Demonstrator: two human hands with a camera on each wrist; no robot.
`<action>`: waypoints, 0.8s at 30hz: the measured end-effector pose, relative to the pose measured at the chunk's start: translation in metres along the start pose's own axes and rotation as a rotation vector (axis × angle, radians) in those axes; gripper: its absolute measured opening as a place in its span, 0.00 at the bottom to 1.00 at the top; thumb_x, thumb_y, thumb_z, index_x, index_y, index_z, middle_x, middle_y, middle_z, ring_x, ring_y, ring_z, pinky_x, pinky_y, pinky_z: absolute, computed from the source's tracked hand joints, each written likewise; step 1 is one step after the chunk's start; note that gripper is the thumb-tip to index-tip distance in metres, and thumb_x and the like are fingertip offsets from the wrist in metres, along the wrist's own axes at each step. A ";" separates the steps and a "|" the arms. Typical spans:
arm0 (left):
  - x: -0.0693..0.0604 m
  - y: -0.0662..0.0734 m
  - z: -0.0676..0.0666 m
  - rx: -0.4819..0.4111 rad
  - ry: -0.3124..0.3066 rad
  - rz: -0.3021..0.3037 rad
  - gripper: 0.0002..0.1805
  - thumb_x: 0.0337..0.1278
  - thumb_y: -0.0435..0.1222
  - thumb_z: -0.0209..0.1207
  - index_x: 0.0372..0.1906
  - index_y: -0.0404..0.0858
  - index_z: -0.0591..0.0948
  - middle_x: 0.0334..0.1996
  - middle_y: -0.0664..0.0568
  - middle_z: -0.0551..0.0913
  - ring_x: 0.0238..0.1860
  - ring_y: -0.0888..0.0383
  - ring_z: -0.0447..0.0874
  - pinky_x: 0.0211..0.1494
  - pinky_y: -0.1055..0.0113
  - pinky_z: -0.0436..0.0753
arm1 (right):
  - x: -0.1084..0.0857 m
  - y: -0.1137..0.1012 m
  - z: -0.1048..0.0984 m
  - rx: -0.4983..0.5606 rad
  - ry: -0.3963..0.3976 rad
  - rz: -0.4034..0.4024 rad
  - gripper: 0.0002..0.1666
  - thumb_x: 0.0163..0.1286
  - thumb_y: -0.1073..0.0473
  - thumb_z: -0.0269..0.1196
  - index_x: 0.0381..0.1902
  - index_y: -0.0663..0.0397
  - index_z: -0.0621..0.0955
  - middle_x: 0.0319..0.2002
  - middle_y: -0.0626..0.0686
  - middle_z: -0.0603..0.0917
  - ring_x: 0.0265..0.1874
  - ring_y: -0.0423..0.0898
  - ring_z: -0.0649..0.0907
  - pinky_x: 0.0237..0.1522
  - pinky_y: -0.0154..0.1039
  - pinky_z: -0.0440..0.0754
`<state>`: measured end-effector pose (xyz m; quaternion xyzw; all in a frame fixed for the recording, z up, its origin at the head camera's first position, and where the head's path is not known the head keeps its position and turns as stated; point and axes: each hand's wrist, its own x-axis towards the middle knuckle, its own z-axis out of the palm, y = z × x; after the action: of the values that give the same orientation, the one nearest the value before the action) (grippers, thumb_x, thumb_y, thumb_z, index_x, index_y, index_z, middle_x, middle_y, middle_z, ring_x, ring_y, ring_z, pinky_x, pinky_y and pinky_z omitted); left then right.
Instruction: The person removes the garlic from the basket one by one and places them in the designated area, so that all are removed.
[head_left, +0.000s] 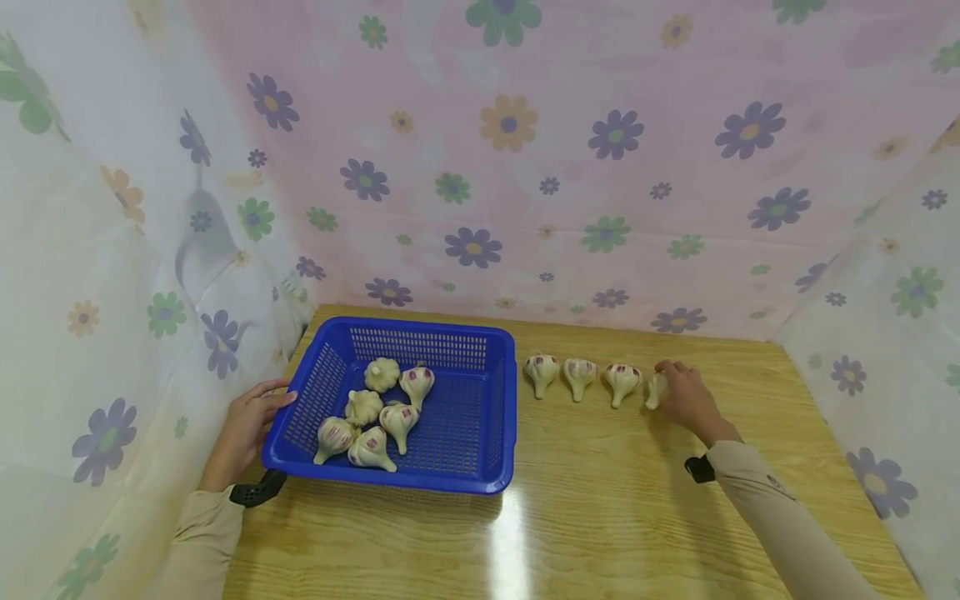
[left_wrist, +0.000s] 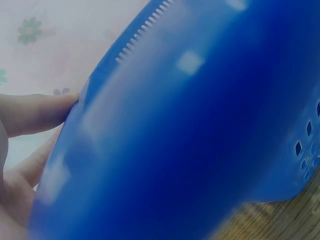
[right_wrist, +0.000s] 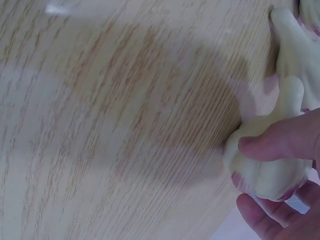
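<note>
White-and-purple garlic bulb (right_wrist: 270,175) pinched in your right hand (head_left: 688,403) | left hand (head_left: 243,432), fingers outstretched, touching blue plastic basket (head_left: 386,478) | likely placing; next, release

Flowered cloth (head_left: 540,208) around a wooden table (head_left: 600,492)

Plastic basket (head_left: 450,482) (smooth, glossy)

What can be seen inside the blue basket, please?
Six garlic bulbs lie inside the blue basket, grouped toward its left side in the head view. Its slotted floor shows bare to their right; the parts directly beneath the bulbs are covered.
</note>
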<state>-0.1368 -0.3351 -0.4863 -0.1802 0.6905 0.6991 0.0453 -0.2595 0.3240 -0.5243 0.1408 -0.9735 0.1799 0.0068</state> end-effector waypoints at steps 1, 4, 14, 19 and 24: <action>0.000 0.000 0.000 0.002 -0.001 0.000 0.30 0.61 0.41 0.60 0.64 0.35 0.64 0.34 0.61 0.84 0.36 0.60 0.85 0.39 0.63 0.83 | 0.000 0.000 0.000 -0.010 0.005 -0.008 0.31 0.50 0.75 0.63 0.55 0.70 0.70 0.49 0.76 0.70 0.43 0.72 0.69 0.31 0.59 0.74; 0.000 0.000 0.000 0.004 -0.004 0.001 0.30 0.62 0.41 0.59 0.64 0.34 0.63 0.34 0.61 0.84 0.37 0.59 0.85 0.39 0.62 0.83 | -0.001 -0.001 0.001 -0.037 0.016 -0.037 0.31 0.49 0.76 0.63 0.55 0.69 0.71 0.48 0.76 0.69 0.43 0.73 0.69 0.32 0.61 0.74; 0.000 0.001 0.001 -0.006 -0.012 0.011 0.31 0.61 0.41 0.60 0.64 0.34 0.63 0.35 0.59 0.84 0.36 0.59 0.85 0.38 0.62 0.83 | -0.002 -0.001 -0.002 -0.049 0.003 -0.066 0.30 0.50 0.80 0.54 0.55 0.65 0.73 0.47 0.75 0.70 0.44 0.75 0.68 0.29 0.58 0.72; 0.000 0.000 0.001 -0.012 -0.014 0.015 0.30 0.61 0.40 0.60 0.64 0.34 0.63 0.34 0.59 0.84 0.36 0.59 0.85 0.38 0.62 0.83 | -0.003 0.002 -0.002 -0.012 0.005 -0.063 0.32 0.48 0.79 0.59 0.55 0.66 0.74 0.47 0.75 0.71 0.43 0.74 0.68 0.31 0.59 0.72; 0.000 -0.001 0.000 -0.012 -0.013 0.011 0.29 0.62 0.40 0.59 0.63 0.34 0.64 0.34 0.60 0.84 0.36 0.59 0.85 0.38 0.62 0.83 | -0.003 0.005 0.000 0.045 0.019 -0.052 0.32 0.45 0.80 0.57 0.53 0.67 0.74 0.45 0.74 0.71 0.42 0.73 0.69 0.33 0.58 0.72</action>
<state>-0.1360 -0.3352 -0.4874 -0.1721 0.6869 0.7047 0.0445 -0.2583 0.3292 -0.5267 0.1644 -0.9652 0.2026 0.0174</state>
